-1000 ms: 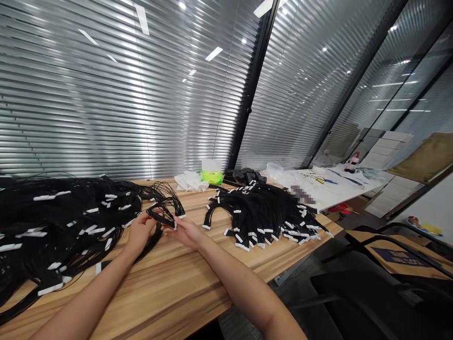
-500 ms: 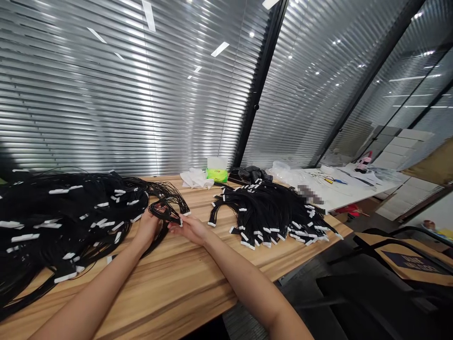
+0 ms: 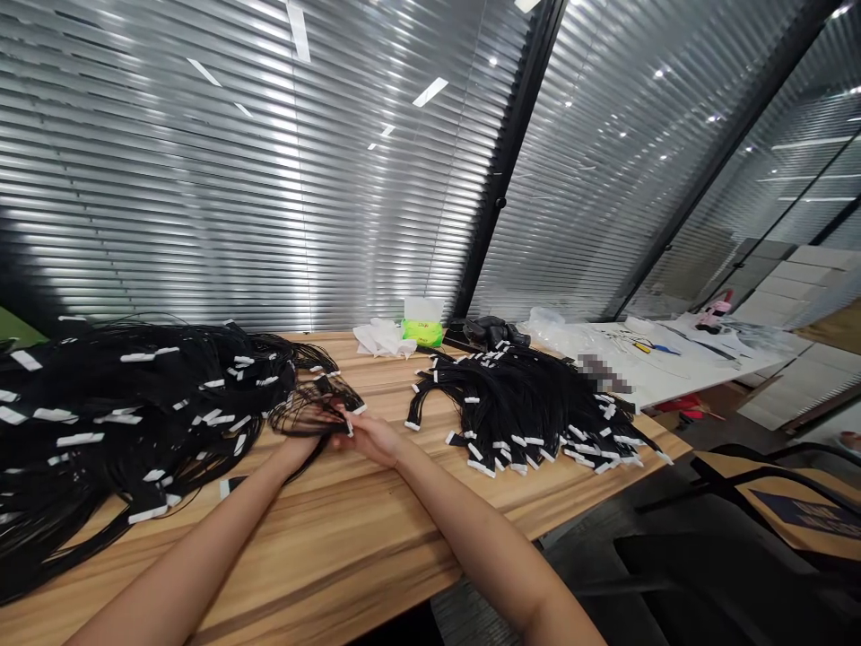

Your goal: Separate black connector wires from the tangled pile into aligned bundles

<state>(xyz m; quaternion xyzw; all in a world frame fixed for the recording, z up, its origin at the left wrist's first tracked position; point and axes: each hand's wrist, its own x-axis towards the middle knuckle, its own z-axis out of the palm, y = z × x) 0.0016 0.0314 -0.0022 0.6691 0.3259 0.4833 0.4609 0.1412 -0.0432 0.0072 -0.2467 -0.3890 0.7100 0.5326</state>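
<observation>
Closer together since the earlier frame, the left hand (image 3: pixel 300 448) and right hand (image 3: pixel 374 440) meet at a black cable bundle (image 3: pixel 316 405) between two piles; the right grip pinches it near a white connector (image 3: pixel 350 424), the left's (wire-hidden) I cannot tell.

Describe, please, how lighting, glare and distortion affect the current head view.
In the head view, bright glare streaks the blinds; the window post slants strongly; the left cable pile sinks into near-black; a pixelated patch hides something by the right cable pile.
</observation>
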